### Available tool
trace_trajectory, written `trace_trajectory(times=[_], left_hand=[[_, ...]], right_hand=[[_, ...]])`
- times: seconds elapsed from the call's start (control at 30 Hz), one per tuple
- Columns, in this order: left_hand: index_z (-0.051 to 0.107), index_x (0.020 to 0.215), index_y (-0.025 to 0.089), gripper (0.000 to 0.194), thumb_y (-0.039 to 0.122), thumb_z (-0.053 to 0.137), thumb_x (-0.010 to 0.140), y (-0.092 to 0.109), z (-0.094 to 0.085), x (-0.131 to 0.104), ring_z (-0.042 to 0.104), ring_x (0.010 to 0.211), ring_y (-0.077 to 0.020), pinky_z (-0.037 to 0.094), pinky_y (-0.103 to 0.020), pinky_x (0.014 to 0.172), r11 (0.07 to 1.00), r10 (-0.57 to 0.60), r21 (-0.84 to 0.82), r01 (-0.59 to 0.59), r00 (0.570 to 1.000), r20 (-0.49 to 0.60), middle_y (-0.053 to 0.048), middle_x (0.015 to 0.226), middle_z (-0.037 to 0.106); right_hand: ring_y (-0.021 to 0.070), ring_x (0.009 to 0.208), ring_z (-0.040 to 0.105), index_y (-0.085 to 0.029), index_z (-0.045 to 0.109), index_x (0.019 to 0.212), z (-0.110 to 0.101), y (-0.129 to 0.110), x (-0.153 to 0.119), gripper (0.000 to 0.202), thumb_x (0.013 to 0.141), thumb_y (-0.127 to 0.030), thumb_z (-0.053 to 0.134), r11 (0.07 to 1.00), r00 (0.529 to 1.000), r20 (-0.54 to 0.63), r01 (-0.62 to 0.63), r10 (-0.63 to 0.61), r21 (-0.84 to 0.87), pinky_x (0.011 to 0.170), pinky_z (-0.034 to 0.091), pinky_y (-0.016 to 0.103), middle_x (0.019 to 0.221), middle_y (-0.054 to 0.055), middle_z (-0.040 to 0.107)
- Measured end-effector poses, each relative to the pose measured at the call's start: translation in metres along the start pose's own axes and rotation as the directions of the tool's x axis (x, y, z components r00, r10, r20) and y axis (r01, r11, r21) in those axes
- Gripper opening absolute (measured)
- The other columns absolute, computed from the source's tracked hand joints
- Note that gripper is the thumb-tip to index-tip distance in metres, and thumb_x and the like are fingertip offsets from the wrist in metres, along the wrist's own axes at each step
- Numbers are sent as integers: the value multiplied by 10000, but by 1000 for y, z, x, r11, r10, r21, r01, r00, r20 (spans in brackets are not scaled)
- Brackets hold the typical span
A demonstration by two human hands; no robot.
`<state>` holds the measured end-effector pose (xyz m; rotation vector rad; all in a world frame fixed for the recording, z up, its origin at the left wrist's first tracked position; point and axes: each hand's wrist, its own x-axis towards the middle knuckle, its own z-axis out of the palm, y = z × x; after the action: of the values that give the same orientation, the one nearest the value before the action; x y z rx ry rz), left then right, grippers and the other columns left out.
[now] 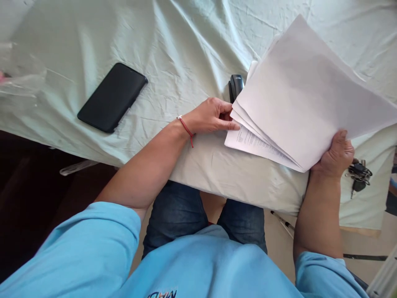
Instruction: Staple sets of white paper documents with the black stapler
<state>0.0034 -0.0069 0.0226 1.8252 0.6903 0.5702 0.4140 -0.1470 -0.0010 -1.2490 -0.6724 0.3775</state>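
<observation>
Several loose sheets of paper (297,87) are fanned out above the table's front edge, tilted, with blank sides facing up. A lower sheet with printed text (254,145) shows beneath them. My right hand (336,155) grips the stack at its near right side, thumb on top and fingers hidden below. My left hand (215,116) pinches the left corner of the sheets between thumb and fingers. Just beyond that corner lies a black stapler (236,87), partly covered by the paper.
A black smartphone (112,97) lies on the pale green tablecloth (173,54) at left. A bunch of keys (359,174) rests beside my right wrist. Clear plastic wrapping (21,74) sits at the far left. The cloth hangs over the table's front edge, above my legs.
</observation>
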Motion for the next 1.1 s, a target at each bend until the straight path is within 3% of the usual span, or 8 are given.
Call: trace_trajectory(times=[0.07, 0.17, 0.33, 0.67, 0.97, 1.1], left_hand=[[723, 790, 186, 313, 373, 966, 854, 1, -2, 0, 581, 735, -121, 421, -262, 685, 999, 14, 37, -15, 999, 41, 43, 706, 610], [721, 747, 180, 233, 284, 902, 851, -2, -3, 1, 560, 707, -117, 420, -270, 683, 996, 19, 85, -22, 999, 45, 48, 680, 591], [843, 881, 173, 182, 340, 863, 951, -9, 2, 3, 643, 727, -142, 481, -273, 710, 999, 8, 44, -8, 1000, -8, 17, 742, 736], [751, 786, 187, 326, 384, 775, 1044, -12, 4, 4, 580, 671, -127, 432, -271, 660, 996, 7, 91, -1, 998, -64, 21, 674, 676], [774, 853, 186, 213, 354, 731, 976, -3, 2, 3, 624, 782, -139, 462, -249, 698, 996, 32, 90, -28, 999, -39, 23, 770, 694], [754, 820, 182, 179, 313, 746, 942, 1, 1, 2, 595, 761, -132, 456, -251, 704, 997, 18, 75, -12, 997, -76, 17, 744, 679]], right_hand=[[220, 1215, 906, -224, 928, 1054, 1, 0, 0, 356, 969, -557, 1023, 1000, 1000, -10, -10, 10, 5, 1401, 646, 461, 1112, 15, 932], [241, 1306, 904, -220, 933, 1087, 2, 0, 0, 364, 974, -556, 1018, 1000, 1000, 4, -2, 2, 16, 1425, 627, 471, 1132, 27, 937], [273, 1396, 890, -210, 936, 1104, 3, -1, 0, 442, 920, -591, 1064, 999, 1000, 16, 17, -17, 43, 1449, 607, 485, 1163, 51, 951], [263, 1427, 881, -237, 904, 1022, 4, -2, -2, 275, 1037, -506, 962, 1000, 1000, 6, -4, 4, 30, 1495, 551, 537, 1224, 23, 956], [255, 1381, 889, -186, 911, 1098, -3, -3, 5, 350, 1029, -526, 954, 994, 994, -34, -100, 101, 36, 1406, 637, 460, 1246, 69, 939], [262, 1342, 894, -216, 906, 1026, -8, -3, 7, 371, 969, -567, 1012, 991, 989, -54, -135, 135, 9, 1329, 699, 463, 1189, 48, 934]])
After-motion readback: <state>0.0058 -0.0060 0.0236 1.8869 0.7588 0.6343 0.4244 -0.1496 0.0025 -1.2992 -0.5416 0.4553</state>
